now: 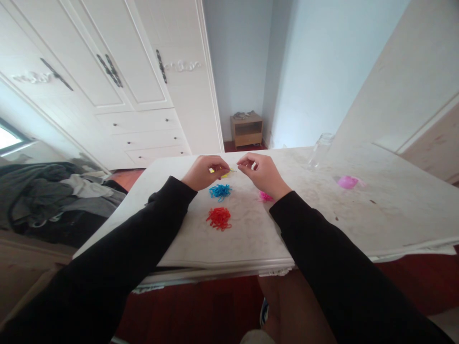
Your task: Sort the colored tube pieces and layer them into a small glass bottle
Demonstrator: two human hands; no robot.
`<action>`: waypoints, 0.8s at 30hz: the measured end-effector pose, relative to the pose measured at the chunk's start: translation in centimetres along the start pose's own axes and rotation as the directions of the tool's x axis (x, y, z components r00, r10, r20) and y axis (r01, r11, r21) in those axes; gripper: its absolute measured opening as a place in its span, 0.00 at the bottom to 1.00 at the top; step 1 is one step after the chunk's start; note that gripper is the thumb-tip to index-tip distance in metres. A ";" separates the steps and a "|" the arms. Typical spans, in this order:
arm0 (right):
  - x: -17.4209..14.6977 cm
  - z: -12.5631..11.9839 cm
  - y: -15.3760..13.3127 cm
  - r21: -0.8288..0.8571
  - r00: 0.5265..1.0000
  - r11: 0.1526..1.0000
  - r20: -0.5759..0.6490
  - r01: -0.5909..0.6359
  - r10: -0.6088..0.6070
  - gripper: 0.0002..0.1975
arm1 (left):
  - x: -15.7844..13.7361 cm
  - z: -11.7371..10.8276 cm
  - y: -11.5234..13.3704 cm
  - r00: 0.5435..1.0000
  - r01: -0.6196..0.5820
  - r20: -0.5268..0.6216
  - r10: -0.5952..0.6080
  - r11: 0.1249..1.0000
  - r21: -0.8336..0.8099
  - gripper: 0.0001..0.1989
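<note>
My left hand (208,171) is closed in a pinch above the far half of the table, and a thin, short strand sticks out from its fingertips; its kind is too small to tell. Facing it across a small gap, my right hand (260,171) has thumb and forefinger pinched together, and what they hold, if anything, does not show. Yellow bands (225,174) lie partly hidden behind my left fingers. Nearer to me are a pile of blue rubber bands (220,191) and a pile of red rubber bands (219,219). Pink bands (264,196) show partly beneath my right wrist.
On the white table (229,248), a clear glass jar (320,152) stands at the far right. A pink pouch-like object (347,182) lies nearer on that side. Dark and grey clothes (46,196) are heaped left of the table. A wooden nightstand (247,131) stands beyond it.
</note>
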State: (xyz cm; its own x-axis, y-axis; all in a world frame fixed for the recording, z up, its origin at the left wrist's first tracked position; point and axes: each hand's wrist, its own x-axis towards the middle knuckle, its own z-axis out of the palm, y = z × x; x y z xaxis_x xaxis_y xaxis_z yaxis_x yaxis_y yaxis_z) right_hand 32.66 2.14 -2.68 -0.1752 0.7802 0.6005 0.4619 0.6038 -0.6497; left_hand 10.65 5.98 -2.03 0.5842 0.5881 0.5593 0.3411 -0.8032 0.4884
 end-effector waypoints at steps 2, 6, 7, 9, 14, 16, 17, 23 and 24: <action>0.0 0.0 0.0 -0.002 1.000 1.000 -0.013 -0.014 0.014 0.03 | 0.0 -0.8 -0.5 0.996 -0.013 0.089 0.012 1.000 0.014 0.07; -0.1 0.1 0.0 0.004 1.000 1.000 -0.012 -0.012 0.012 0.02 | -0.1 -2.1 -0.9 0.962 -0.018 0.272 -0.002 0.997 0.074 0.07; -0.1 0.1 0.0 0.006 1.000 1.000 -0.013 -0.008 0.009 0.02 | -0.2 -2.3 -0.9 0.950 -0.013 0.312 -0.013 0.997 0.079 0.07; -0.1 0.1 0.0 0.007 1.000 1.000 -0.013 -0.005 0.005 0.02 | -0.3 -2.5 -0.8 0.923 0.009 0.382 -0.035 0.998 0.068 0.08; -0.1 0.0 -0.2 -0.006 1.000 1.000 0.006 -0.021 0.021 0.02 | -0.3 -2.8 -0.7 0.875 0.044 0.479 -0.065 0.997 0.056 0.08; -0.1 0.0 -0.3 -0.013 1.000 1.000 0.011 -0.027 0.027 0.02 | -0.3 -2.8 -0.7 0.882 0.046 0.466 -0.068 0.997 0.060 0.08; -0.1 0.0 -0.3 -0.016 1.000 0.999 0.011 -0.029 0.029 0.02 | -0.3 -2.9 -0.7 0.888 0.051 0.455 -0.070 0.997 0.054 0.08; -0.2 0.1 -0.2 -0.020 0.999 0.999 0.020 -0.027 0.027 0.02 | -0.5 -2.2 -0.6 0.915 0.208 0.381 -0.136 0.966 -0.154 0.11; -0.2 0.1 -0.2 -0.020 0.999 0.999 0.031 -0.026 0.027 0.02 | -0.5 -1.9 -0.6 0.916 0.246 0.368 -0.159 0.947 -0.205 0.12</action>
State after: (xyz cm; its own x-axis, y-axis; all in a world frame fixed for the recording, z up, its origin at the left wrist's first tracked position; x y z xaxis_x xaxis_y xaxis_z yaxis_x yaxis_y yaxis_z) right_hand 32.52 1.92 -2.72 -0.1894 0.8007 0.5684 0.4839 0.5798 -0.6555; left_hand 8.73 6.34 -1.36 0.7523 0.6313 0.1882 0.3162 -0.5967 0.7375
